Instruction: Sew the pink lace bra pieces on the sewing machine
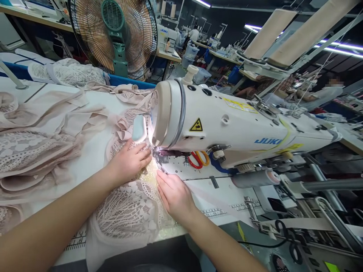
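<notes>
A pale pink lace bra (124, 213) lies on the white sewing table, its middle running under the needle area of a white JUKI sewing machine (207, 113). My left hand (129, 162) rests flat on the lace just left of the needle, fingers stretched out. On the near right side, my right hand (176, 194) has its fingers pressed together at the fabric's edge, close to the presser foot. The exact grip is partly hidden behind the fingers. Bright lamp light falls on the lace between both hands.
More pink lace bras (34, 151) are heaped at the left. Scissors (198, 159) with red and orange handles lie under the machine arm. A large fan (113, 37) stands behind the table. Thread cones (269, 34) rise at upper right; a grey thread spool (256, 178) sits below the arm.
</notes>
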A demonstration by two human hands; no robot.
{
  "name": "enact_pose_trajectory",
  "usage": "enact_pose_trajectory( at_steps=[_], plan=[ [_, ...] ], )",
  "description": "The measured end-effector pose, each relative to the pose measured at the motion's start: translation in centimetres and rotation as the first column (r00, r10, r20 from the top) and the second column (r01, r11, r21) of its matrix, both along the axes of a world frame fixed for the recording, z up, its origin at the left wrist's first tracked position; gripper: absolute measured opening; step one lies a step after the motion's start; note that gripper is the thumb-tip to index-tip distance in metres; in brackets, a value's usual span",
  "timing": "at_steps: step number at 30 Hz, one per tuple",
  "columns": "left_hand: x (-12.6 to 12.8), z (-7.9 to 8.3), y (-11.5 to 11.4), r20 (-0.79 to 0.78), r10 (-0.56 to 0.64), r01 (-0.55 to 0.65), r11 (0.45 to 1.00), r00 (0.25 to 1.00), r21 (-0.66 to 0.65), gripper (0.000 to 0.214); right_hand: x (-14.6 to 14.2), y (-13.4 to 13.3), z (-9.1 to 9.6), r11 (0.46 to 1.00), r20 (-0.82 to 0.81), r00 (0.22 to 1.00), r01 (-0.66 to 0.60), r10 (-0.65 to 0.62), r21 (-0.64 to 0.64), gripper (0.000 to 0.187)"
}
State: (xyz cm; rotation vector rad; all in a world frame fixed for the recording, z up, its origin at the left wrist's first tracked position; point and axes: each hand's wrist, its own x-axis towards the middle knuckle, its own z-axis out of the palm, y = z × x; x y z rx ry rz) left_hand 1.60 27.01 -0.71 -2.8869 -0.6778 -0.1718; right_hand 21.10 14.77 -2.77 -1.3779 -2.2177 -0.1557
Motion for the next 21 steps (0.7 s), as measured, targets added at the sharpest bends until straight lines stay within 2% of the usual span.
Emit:
enact_pose_trajectory(
  at_steps=[4, 8, 11, 13, 15, 17, 19, 21],
  plan=[
    [0.1, 0.7, -0.1, -0.031, 0.156, -0.157, 0.987, 0.987, -0.020, 0.049, -0.1, 0.0, -0.1, 1.000, -0.002, 1.000, -0.002, 0.002, 0.004, 0.032],
    [0.0, 0.6, 0.2, -0.029, 0.273, -0.274, 0.961, 0.962, -0.025, 0.051, 0.1, 0.1, -0.2, 1.000, -0.040, 0.999, -0.016, 0.017, 0.015, 0.032],
    [-0.5, 0.3, 0.7, 0.037, 0.324, -0.325, 0.946, 0.945, 0.002, 0.051, 0.5, -0.1, 0.3, 1.000, -0.173, 0.985, -0.017, 0.014, -0.015, 0.028],
    [-0.8, 0.6, 0.7, 0.109, 0.309, -0.311, 0.950, 0.945, 0.006, 0.049, 0.6, -0.6, 0.8, 0.994, -0.282, 0.959, -0.017, -0.015, -0.110, 0.026],
    [-1.0, 1.2, 0.4, 0.216, 0.215, -0.215, 0.976, 0.952, -0.024, 0.041, 0.4, -1.3, 1.3, 0.968, -0.347, 0.937, -0.048, -0.042, -0.245, 0.030],
    [-1.0, 2.1, -0.3, 0.355, 0.068, -0.024, 0.992, 0.933, -0.127, 0.033, -0.1, -1.7, 1.6, 0.946, -0.361, 0.930, -0.060, -0.063, -0.320, 0.026],
    [-0.7, 2.8, -1.2, 0.449, -0.060, 0.201, 0.941, 0.891, -0.273, 0.029, -0.8, -1.7, 1.5, 0.954, -0.347, 0.935, -0.033, -0.076, -0.297, 0.015],
    [-0.3, 3.1, -1.9, 0.445, -0.132, 0.341, 0.836, 0.886, -0.430, 0.025, -1.5, -1.2, 1.4, 0.979, -0.330, 0.941, 0.002, -0.070, -0.203, 0.013]
  ],
)
